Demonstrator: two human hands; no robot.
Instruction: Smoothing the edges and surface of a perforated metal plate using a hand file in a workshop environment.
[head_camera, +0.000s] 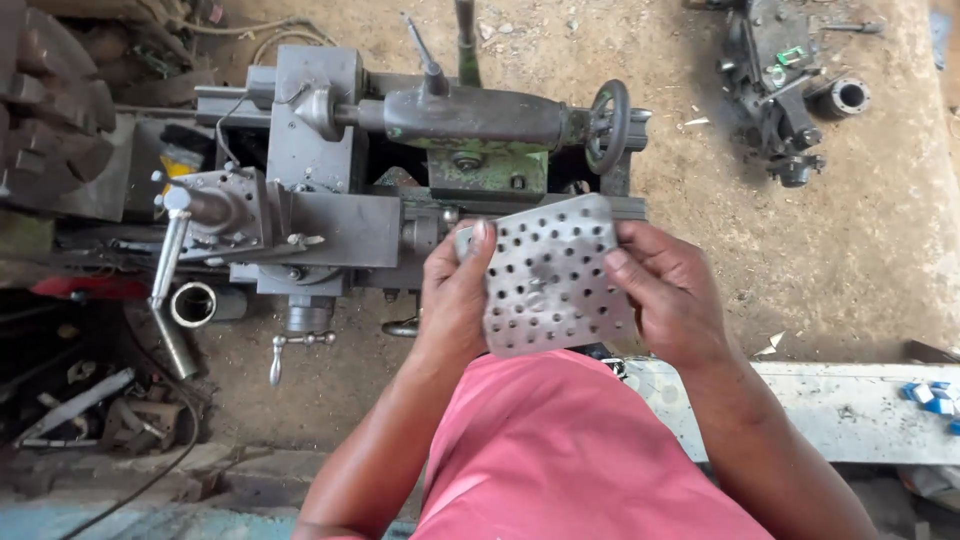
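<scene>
You are holding the plate (548, 277) in front of your chest, between both hands, above the near edge of the lathe (400, 180). It is a grey metal plate with many small round holes, nearly square, so no long axis is standing out; it is tilting a little, with its right far corner lying higher in the view. Its flat face is looking up at you.

Your left hand (455, 295) is closing on the left edge, the thumb lying on the top face near the far left corner, the fingers going under the plate where you cannot see them. Your right hand (670, 290) is gripping the right edge in the same way, thumb on top, fingers hidden below. Both hands are touching the plate, so neither one is nearer; the plate is lying directly between them.

The handwheel (610, 125) of the lathe is standing just beyond the far edge of the plate.

For packages and labels: some small blue and white pieces (930, 397) are lying on the pale bench (850, 410) at the near right. A yellow patch (180, 160) is showing on the machine at the far left, and a small green tag (792, 55) on the dark machine part (785, 90) on the ground at the far right.
</scene>
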